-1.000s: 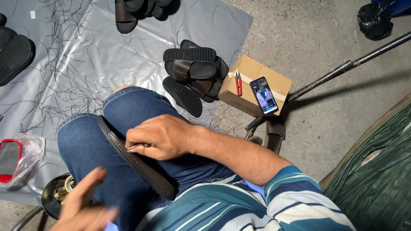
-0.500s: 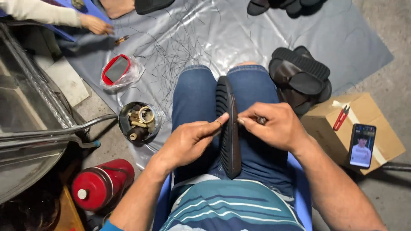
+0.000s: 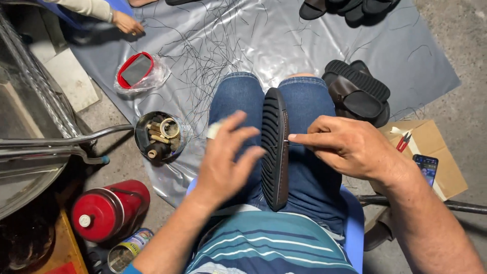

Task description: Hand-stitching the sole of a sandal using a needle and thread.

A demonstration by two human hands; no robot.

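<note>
Left hand hovers open, fingers spread and motion-blurred, just left of the black ridged rubber sandal sole standing on edge between the denim-clad knees; unsteadied, it could tip off the lap. Right hand is pinched shut at the sole's edge on something thin, needle or thread, too small to tell; a slip could prick a finger. Right forearm cut off.

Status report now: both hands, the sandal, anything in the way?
Left hand open, fingers beside sandal. Right hand pinched at sandal's edge. Sandal stands on edge between the knees. Nothing blocks it; tin sits left of the knee.
</note>
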